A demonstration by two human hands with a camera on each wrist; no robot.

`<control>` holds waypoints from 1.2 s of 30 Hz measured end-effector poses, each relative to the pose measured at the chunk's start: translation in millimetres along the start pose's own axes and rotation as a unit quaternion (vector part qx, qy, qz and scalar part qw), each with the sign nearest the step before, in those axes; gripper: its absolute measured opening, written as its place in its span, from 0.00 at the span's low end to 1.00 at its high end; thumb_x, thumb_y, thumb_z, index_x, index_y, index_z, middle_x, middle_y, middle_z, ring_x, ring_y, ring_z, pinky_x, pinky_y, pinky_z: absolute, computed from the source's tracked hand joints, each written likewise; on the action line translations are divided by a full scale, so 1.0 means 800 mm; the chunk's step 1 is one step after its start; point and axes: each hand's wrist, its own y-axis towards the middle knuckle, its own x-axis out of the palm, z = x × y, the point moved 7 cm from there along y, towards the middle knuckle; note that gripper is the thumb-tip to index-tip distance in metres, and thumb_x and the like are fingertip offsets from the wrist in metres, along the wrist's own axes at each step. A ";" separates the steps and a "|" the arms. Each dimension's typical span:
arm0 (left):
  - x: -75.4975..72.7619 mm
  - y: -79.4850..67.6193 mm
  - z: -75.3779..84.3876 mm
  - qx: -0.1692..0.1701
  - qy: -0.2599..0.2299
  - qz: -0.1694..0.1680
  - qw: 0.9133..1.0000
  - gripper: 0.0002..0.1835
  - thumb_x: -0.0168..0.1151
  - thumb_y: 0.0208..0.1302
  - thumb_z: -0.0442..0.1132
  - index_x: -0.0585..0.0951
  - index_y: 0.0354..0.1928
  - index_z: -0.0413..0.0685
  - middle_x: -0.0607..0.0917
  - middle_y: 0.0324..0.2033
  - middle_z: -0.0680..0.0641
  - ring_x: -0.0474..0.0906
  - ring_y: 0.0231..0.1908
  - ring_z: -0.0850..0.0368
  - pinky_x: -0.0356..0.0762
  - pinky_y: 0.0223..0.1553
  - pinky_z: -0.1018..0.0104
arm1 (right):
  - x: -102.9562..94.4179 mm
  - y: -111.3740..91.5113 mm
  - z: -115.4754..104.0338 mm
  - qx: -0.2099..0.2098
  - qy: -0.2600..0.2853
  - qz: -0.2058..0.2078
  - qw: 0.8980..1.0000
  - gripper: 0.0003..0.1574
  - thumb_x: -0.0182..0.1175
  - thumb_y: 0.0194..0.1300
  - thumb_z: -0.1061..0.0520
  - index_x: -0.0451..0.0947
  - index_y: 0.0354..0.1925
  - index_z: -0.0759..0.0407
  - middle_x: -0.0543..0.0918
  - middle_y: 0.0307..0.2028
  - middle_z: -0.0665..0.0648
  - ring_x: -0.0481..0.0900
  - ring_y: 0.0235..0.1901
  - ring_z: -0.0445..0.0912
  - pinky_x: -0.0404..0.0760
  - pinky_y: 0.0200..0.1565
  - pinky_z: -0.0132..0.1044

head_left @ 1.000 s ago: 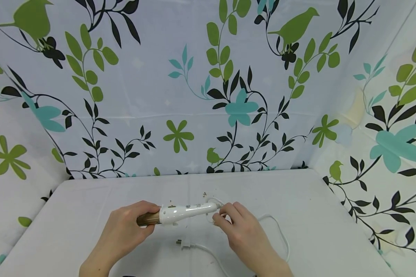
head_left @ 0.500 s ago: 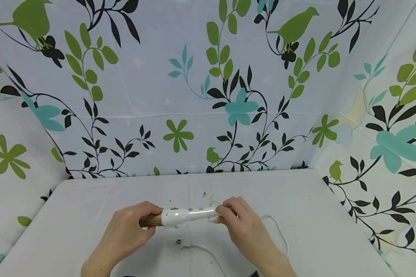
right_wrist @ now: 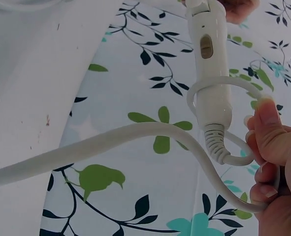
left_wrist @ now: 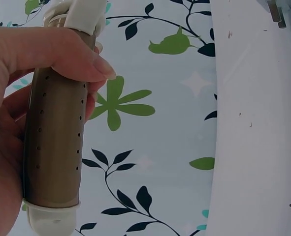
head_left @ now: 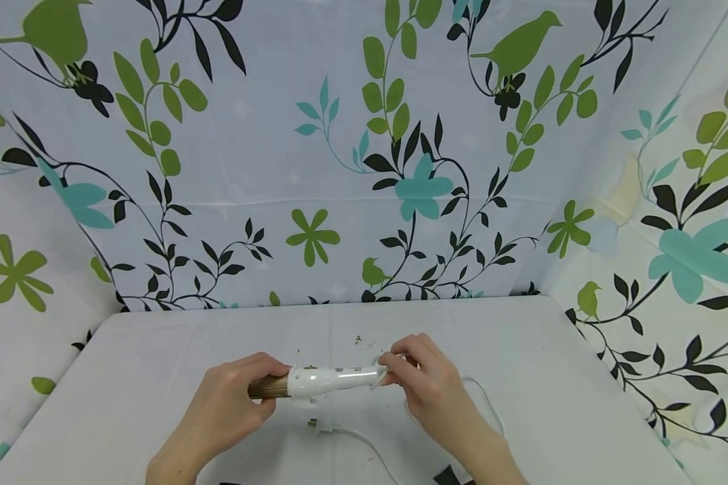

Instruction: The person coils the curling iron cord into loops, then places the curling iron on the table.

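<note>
A curling iron with a white handle (head_left: 334, 381) and a brown barrel (left_wrist: 56, 132) is held level above the table. My left hand (head_left: 233, 397) grips the barrel, thumb and fingers on either side. Two rows of small holes and a white tip (left_wrist: 52, 220) show in the left wrist view. At the handle's other end, my right hand (head_left: 433, 391) pinches the white cord (right_wrist: 150, 129). One loop of cord passes around the handle near its ribbed cord guard (right_wrist: 215, 141). A brown switch (right_wrist: 206, 46) sits on the handle.
The cord's plug (head_left: 324, 426) lies on the white table (head_left: 170, 350) in front of the hands. Small brown specks (head_left: 358, 339) dot the surface. A black object (head_left: 445, 475) shows at the bottom edge by the right forearm. Patterned cloth (head_left: 249, 135) hangs around the table.
My right hand has moved up slightly, drawing cord around the handle's end. My left hand and the curling iron have shifted slightly right. More of the black object shows at the bottom.
</note>
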 end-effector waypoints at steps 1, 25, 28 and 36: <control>0.000 0.000 0.000 -0.001 0.000 -0.001 1.000 0.29 0.74 0.27 0.19 0.86 0.34 0.57 0.85 0.34 0.67 0.77 0.29 0.76 0.75 0.30 0.84 | 0.000 0.000 0.000 -0.002 0.002 -0.003 1.000 0.05 0.65 0.66 0.59 0.83 0.41 0.57 0.78 0.38 0.51 0.72 0.35 0.42 0.77 0.37 0.21; 0.005 0.001 0.009 0.037 -0.019 -0.025 0.999 0.31 0.72 0.27 0.18 0.85 0.35 0.59 0.85 0.35 0.68 0.77 0.30 0.76 0.75 0.32 0.84 | -0.011 0.003 0.013 -0.014 0.066 0.005 0.998 0.14 0.60 0.68 0.49 0.85 0.37 0.58 0.80 0.35 0.51 0.77 0.34 0.41 0.79 0.37 0.21; 0.005 0.001 0.009 0.039 -0.022 -0.026 0.999 0.31 0.72 0.26 0.18 0.86 0.35 0.59 0.85 0.35 0.68 0.77 0.30 0.76 0.74 0.32 0.86 | -0.011 0.003 0.015 -0.009 0.082 -0.006 0.997 0.14 0.59 0.69 0.49 0.85 0.37 0.58 0.81 0.35 0.50 0.77 0.34 0.41 0.79 0.38 0.21; 0.004 0.000 0.010 0.034 -0.034 -0.034 0.998 0.31 0.72 0.27 0.18 0.85 0.35 0.60 0.85 0.35 0.69 0.77 0.30 0.76 0.75 0.32 0.85 | -0.014 -0.002 0.025 0.024 0.128 -0.003 0.992 0.11 0.63 0.66 0.49 0.83 0.34 0.55 0.80 0.31 0.47 0.77 0.28 0.36 0.77 0.32 0.18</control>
